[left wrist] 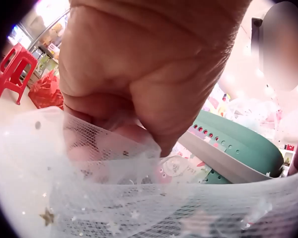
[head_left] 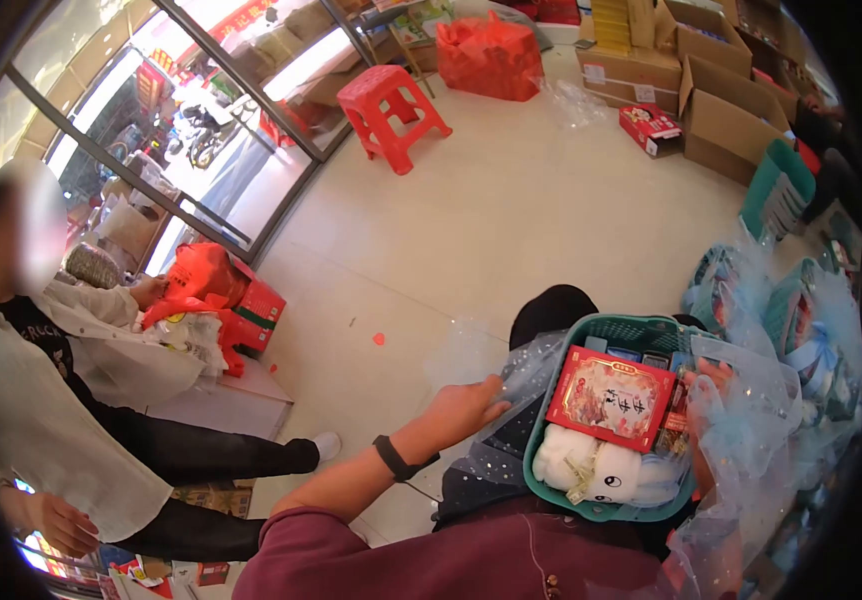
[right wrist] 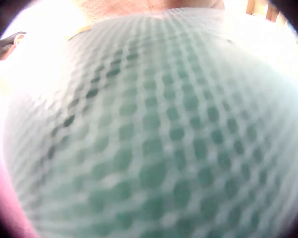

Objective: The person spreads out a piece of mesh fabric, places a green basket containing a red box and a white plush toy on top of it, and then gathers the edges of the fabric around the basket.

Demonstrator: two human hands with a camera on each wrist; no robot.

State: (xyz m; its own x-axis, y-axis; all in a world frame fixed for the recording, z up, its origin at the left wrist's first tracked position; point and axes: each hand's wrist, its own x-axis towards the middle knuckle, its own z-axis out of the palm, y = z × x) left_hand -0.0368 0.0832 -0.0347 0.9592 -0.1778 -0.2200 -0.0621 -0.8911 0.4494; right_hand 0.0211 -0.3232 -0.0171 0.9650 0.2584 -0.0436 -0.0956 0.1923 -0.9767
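A green basket rests on the person's lap, holding a red box, a white plush toy and small packages. Sheer star-dotted netting spreads around it. At the basket's left, the left hand pinches the netting; the left wrist view shows that hand with curled fingers behind the netting. The right hand is at the basket's right rim, partly covered by netting, its grip unclear. Blurred netting over green plastic fills the right wrist view.
More wrapped green baskets stand at the right. Another person is at the left beside red bags. A red stool, a red bag and cardboard boxes are farther back on the tiled floor.
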